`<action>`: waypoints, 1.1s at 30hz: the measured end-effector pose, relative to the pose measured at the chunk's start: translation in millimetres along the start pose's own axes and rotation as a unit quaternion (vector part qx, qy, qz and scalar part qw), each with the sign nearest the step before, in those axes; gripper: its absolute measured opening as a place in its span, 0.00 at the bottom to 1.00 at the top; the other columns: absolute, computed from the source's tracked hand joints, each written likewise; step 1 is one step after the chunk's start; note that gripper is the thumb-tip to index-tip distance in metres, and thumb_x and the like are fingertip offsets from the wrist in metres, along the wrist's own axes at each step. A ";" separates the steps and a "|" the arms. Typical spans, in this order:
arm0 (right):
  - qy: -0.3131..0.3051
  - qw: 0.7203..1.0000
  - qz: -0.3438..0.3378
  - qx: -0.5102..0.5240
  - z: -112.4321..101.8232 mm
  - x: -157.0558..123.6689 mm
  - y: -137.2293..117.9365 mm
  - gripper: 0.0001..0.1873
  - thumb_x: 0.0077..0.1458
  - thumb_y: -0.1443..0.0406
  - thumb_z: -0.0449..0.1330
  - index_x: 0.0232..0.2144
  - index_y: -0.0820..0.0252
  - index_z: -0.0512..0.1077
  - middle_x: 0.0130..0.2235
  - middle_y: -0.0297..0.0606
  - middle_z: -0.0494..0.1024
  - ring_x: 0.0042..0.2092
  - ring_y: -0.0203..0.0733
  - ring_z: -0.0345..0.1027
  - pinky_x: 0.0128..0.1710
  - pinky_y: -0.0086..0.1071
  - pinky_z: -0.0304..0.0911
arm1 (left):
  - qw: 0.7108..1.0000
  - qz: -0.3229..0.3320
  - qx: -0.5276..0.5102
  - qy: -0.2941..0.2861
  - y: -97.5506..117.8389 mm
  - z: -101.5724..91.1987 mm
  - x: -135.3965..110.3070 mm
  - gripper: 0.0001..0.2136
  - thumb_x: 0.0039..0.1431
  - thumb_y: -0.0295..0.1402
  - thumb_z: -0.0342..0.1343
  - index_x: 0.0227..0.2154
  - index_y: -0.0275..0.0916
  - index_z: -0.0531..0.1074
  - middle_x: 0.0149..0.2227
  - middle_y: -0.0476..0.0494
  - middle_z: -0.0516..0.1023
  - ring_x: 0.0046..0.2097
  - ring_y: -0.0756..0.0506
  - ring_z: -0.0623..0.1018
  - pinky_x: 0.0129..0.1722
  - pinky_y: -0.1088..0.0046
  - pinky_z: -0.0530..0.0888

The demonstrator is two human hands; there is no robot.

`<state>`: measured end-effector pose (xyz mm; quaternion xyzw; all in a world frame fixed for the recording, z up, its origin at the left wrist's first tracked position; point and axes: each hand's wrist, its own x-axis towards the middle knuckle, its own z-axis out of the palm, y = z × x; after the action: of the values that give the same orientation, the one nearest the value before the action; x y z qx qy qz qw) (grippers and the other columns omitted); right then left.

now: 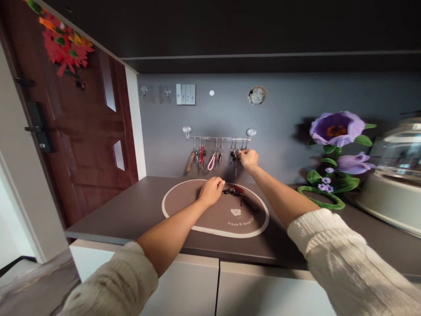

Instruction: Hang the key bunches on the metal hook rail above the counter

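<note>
On the dark grey countertop [138, 210] lies a pale-rimmed oval brown mat [184, 219], under a thin metal wall rail [217, 138]. The right hand [249, 159] pinches a dark key bunch [234, 156] hanging there. The left hand [212, 189], fingers curled together, touches a red-tagged key bunch [233, 191] on the mat. Both bunches seem light and hard, best held by the ring.

On my far left, a brown door [82, 131] carries a red decoration [64, 44]; far right, purple flowers [337, 128], glass-domed container [396, 175].
</note>
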<state>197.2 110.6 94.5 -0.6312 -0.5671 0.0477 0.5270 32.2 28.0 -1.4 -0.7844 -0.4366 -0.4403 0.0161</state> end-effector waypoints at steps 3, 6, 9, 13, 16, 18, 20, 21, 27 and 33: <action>0.001 1.000 -0.006 0.005 0.5 -2.8 2.0 0.12 0.49 0.61 0.53 0.27 0.62 0.74 0.29 0.43 0.76 0.30 0.39 0.68 0.33 0.29 0.60 | 1.000 0.002 0.001 -0.001 -1.2 1.1 0.4 0.13 0.59 0.34 0.41 0.25 0.38 0.68 0.28 0.45 0.72 0.33 0.49 0.69 0.33 0.73 0.62; 0.002 1.000 -0.006 0.000 -1.6 -12.7 0.4 0.13 0.50 0.63 0.51 0.28 0.63 0.74 0.29 0.43 0.76 0.32 0.40 0.69 0.33 0.29 0.60 | 1.000 0.000 0.001 -0.006 -2.7 2.0 1.0 0.13 0.58 0.35 0.41 0.25 0.38 0.68 0.28 0.45 0.72 0.33 0.48 0.69 0.34 0.73 0.62; -0.007 1.000 -0.009 -0.007 -4.3 -29.9 0.2 0.13 0.49 0.66 0.50 0.29 0.63 0.74 0.31 0.44 0.77 0.34 0.40 0.69 0.35 0.29 0.60 | 1.000 -0.003 -0.006 -0.011 -3.9 2.0 1.6 0.13 0.58 0.35 0.42 0.25 0.37 0.69 0.28 0.45 0.73 0.33 0.48 0.69 0.34 0.73 0.63; -0.029 0.999 -0.018 0.015 -7.3 -58.4 7.0 0.13 0.49 0.68 0.50 0.34 0.64 0.73 0.33 0.43 0.77 0.35 0.38 0.69 0.38 0.29 0.61 | 1.000 -0.011 -0.020 -0.015 -5.1 0.7 2.3 0.13 0.57 0.35 0.43 0.26 0.37 0.71 0.28 0.45 0.73 0.32 0.49 0.70 0.34 0.73 0.64; -0.049 0.997 -0.032 0.041 -12.3 -79.7 14.6 0.13 0.50 0.67 0.51 0.34 0.64 0.73 0.33 0.42 0.76 0.35 0.37 0.69 0.38 0.29 0.61 | 0.999 -0.021 -0.030 -0.016 -5.8 -0.3 2.5 0.13 0.56 0.35 0.44 0.26 0.36 0.71 0.27 0.44 0.74 0.31 0.49 0.70 0.33 0.73 0.64; -0.061 0.996 -0.044 0.045 -18.4 -93.2 18.9 0.12 0.50 0.67 0.51 0.34 0.64 0.72 0.34 0.41 0.76 0.34 0.36 0.69 0.39 0.29 0.62 | 0.999 -0.026 -0.044 -0.019 -6.2 -0.5 2.3 0.13 0.56 0.35 0.44 0.27 0.36 0.72 0.28 0.44 0.74 0.31 0.49 0.70 0.33 0.73 0.65; -0.072 0.995 -0.056 0.035 -26.1 -106.3 22.2 0.12 0.50 0.67 0.52 0.34 0.64 0.72 0.34 0.41 0.76 0.35 0.36 0.69 0.39 0.30 0.62 | 0.997 -0.029 -0.063 -0.025 -6.6 -0.3 1.7 0.13 0.55 0.35 0.45 0.27 0.36 0.72 0.28 0.44 0.75 0.30 0.49 0.70 0.33 0.73 0.65; -0.075 0.995 -0.063 0.028 -30.1 -112.6 23.4 0.12 0.50 0.67 0.52 0.34 0.63 0.73 0.34 0.41 0.76 0.35 0.36 0.69 0.39 0.30 0.62 | 0.997 -0.030 -0.071 -0.029 -6.8 -0.2 1.4 0.12 0.55 0.36 0.45 0.27 0.36 0.72 0.28 0.44 0.75 0.30 0.49 0.71 0.33 0.74 0.65; -0.095 0.989 -0.110 -0.024 -47.4 -145.7 28.7 0.10 0.51 0.66 0.53 0.33 0.62 0.73 0.34 0.39 0.77 0.35 0.35 0.69 0.39 0.28 0.61 | 0.994 -0.038 -0.091 -0.043 -5.1 -3.0 -2.1 0.12 0.53 0.36 0.47 0.27 0.35 0.73 0.27 0.45 0.75 0.29 0.49 0.71 0.31 0.74 0.65; -0.126 0.974 -0.161 -0.093 -50.8 -155.6 32.0 0.11 0.53 0.66 0.52 0.35 0.61 0.73 0.34 0.40 0.77 0.36 0.37 0.69 0.38 0.28 0.60 | 0.995 -0.031 -0.085 -0.047 -0.1 -10.8 -7.0 0.12 0.53 0.35 0.47 0.26 0.35 0.73 0.26 0.45 0.75 0.28 0.50 0.69 0.30 0.75 0.64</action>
<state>197.1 -33.3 10.2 -0.5664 -0.7254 -0.0115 0.3910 23.2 19.0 0.2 -0.7889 -0.4219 -0.4387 -0.0843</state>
